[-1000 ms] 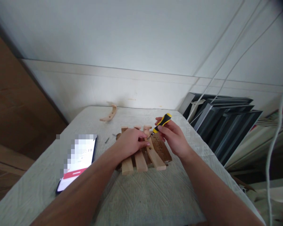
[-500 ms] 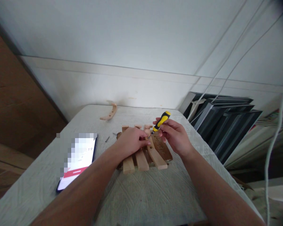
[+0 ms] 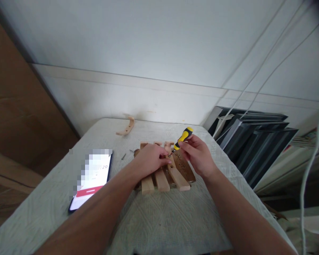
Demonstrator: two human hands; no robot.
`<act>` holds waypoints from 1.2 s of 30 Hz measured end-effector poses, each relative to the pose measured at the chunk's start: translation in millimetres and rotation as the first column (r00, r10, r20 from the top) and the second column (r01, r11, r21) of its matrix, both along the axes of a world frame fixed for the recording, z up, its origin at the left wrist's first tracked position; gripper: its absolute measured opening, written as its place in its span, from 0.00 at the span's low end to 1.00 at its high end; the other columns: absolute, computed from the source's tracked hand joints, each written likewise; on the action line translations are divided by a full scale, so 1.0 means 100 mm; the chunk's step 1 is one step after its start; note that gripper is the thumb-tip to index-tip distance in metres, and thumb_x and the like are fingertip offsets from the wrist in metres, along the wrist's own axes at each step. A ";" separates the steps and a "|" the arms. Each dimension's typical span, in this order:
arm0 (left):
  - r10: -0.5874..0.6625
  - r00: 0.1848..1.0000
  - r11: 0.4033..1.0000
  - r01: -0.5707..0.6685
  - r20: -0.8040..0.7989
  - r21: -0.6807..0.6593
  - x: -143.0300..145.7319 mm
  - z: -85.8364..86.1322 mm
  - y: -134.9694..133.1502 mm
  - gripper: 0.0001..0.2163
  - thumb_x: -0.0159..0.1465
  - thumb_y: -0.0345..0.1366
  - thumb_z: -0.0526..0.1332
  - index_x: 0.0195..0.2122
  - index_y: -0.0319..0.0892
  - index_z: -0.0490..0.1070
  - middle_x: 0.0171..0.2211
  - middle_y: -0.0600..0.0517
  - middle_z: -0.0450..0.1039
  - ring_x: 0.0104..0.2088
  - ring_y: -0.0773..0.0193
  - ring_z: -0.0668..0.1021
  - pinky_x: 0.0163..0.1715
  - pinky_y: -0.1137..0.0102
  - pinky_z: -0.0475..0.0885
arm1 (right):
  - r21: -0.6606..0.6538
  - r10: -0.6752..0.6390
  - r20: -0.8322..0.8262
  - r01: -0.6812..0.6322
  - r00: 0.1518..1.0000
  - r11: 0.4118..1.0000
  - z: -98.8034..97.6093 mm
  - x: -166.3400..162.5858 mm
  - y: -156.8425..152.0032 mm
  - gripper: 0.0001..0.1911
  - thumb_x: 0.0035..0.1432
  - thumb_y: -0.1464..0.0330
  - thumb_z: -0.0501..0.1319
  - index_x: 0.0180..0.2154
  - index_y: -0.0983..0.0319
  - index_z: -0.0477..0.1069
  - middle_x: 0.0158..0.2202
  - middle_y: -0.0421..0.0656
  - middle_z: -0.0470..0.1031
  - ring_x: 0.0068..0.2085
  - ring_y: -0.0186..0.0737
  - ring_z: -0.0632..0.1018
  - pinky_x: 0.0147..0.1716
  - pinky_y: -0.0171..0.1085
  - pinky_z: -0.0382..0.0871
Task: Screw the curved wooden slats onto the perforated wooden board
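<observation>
In my right hand [image 3: 200, 154] is a yellow and black screwdriver [image 3: 184, 137], tilted so that its tip meets a curved wooden hook piece [image 3: 179, 177] near a hole. My left hand [image 3: 154, 159] rests across the wooden pieces, its thumb and forefinger gripping that same piece close to the tip. Two more light wooden pieces, a middle one [image 3: 161, 180] and a left one [image 3: 147, 185], lie side by side. Beneath them is a brown carved wooden board [image 3: 184, 166], largely covered by the pieces and my hand. Any screw under the tip is too small to make out.
A loose curved wooden piece [image 3: 127, 128] lies at the table's back. Left of the board is a screw [image 3: 123, 156]. A lit phone [image 3: 95, 177] lies beside my left forearm. Dark flat panels [image 3: 260, 141] lean at the right, near a hanging white cable [image 3: 304, 177].
The whole view has shifted slightly, moving the scene a little right. My right fingers have turned and closed more around the screwdriver handle; its tip stays at the same wooden piece.
</observation>
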State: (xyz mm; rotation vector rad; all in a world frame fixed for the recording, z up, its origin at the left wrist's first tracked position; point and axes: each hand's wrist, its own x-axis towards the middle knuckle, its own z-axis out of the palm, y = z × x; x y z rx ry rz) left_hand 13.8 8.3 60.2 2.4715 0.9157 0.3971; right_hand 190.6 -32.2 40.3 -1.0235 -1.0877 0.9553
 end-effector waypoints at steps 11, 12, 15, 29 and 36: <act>-0.004 1.000 1.000 0.004 -0.011 0.001 0.00 -0.01 0.01 0.12 0.61 0.41 0.62 0.26 0.39 0.74 0.22 0.53 0.71 0.22 0.69 0.67 0.24 0.71 0.53 | -0.015 0.023 0.053 -0.022 0.998 1.000 0.07 -0.04 -0.05 0.13 0.49 0.63 0.66 0.37 0.60 0.72 0.33 0.40 0.74 0.22 0.29 0.64 0.19 0.33 0.58; -0.002 1.000 1.000 0.002 -0.012 0.001 0.00 -0.02 0.01 0.12 0.61 0.41 0.62 0.26 0.38 0.74 0.22 0.53 0.71 0.22 0.69 0.67 0.24 0.71 0.53 | -0.015 0.005 0.078 -0.004 0.997 1.000 0.07 -0.06 -0.04 0.13 0.48 0.62 0.68 0.35 0.60 0.70 0.30 0.38 0.73 0.21 0.28 0.63 0.18 0.33 0.56; -0.001 1.000 1.000 0.001 -0.018 -0.004 0.00 -0.02 0.00 0.12 0.61 0.42 0.62 0.26 0.38 0.75 0.22 0.53 0.72 0.21 0.69 0.67 0.23 0.71 0.53 | -0.008 -0.022 0.091 0.022 0.996 1.000 0.05 -0.10 -0.04 0.16 0.45 0.63 0.70 0.33 0.58 0.67 0.28 0.35 0.70 0.20 0.27 0.61 0.17 0.31 0.53; -0.001 1.000 1.000 0.001 0.001 -0.007 -0.01 -0.03 0.01 0.12 0.61 0.42 0.62 0.26 0.39 0.75 0.22 0.53 0.71 0.21 0.69 0.67 0.23 0.71 0.53 | 0.036 -0.057 0.147 0.053 0.988 0.998 -0.04 -0.05 -0.02 0.18 0.49 0.61 0.69 0.41 0.57 0.68 0.36 0.39 0.72 0.26 0.31 0.67 0.23 0.33 0.59; -0.019 1.000 1.000 0.018 0.025 0.019 -0.01 -0.05 0.02 0.12 0.61 0.41 0.63 0.24 0.39 0.74 0.21 0.54 0.70 0.21 0.70 0.66 0.23 0.71 0.53 | 0.030 -0.015 0.195 0.009 0.981 0.999 0.01 -0.03 -0.06 0.11 0.55 0.59 0.63 0.35 0.59 0.71 0.29 0.39 0.71 0.24 0.31 0.65 0.24 0.35 0.59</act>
